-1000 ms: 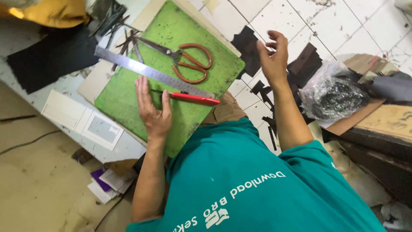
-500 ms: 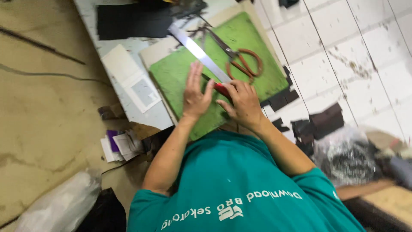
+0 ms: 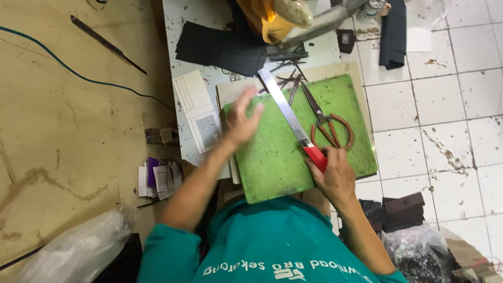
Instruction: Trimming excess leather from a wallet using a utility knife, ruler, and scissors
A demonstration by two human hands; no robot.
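Nearby, scissors (image 3: 327,123) beside right hand (image 3: 332,175).

Bright green cutting mat (image 3: 272,162), flecked with dark nicks. Red handle (image 3: 316,157) on the silver steel ruler (image 3: 283,107). Scissors (image 3: 327,123) with rusty orange-brown loops. Black fabric pieces (image 3: 220,47) far on the white desk (image 3: 178,21). Teal shirt (image 3: 272,246) near.

A small craft workshop: a scarred green cutting mat (image 3: 272,162), steel ruler (image 3: 283,107) and orange-handled scissors (image 3: 327,123) on a stained tabletop (image 3: 178,21), dark offcuts (image 3: 401,209) stacked on the grimy tiled floor (image 3: 445,115).
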